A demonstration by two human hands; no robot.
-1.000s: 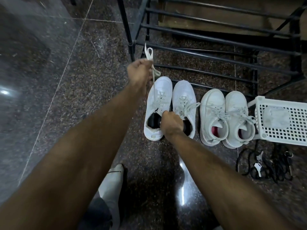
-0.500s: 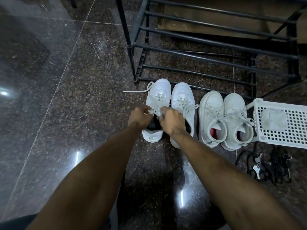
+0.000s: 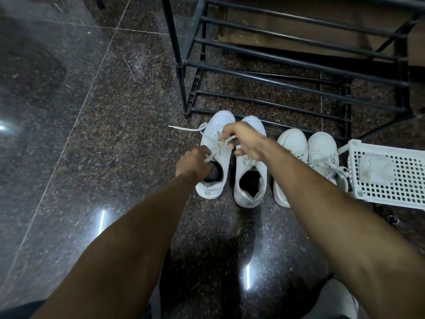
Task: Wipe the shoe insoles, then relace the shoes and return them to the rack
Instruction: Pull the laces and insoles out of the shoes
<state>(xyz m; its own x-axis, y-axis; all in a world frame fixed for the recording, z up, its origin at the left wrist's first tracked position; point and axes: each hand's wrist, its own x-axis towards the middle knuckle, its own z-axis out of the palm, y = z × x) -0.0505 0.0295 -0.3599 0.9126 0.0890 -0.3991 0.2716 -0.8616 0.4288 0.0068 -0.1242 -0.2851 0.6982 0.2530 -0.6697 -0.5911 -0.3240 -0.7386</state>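
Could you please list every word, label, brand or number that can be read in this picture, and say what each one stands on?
None can be read.
Heel tab of the leftmost shoe: a small grey patch, too blurred to read.
Heel tab of the second shoe: the same, unreadable.
Right pair of shoes, white basket and black rack: no lettering shows.

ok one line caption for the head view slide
Both hands lace the leftmost white shoe on the floor before the black rack.
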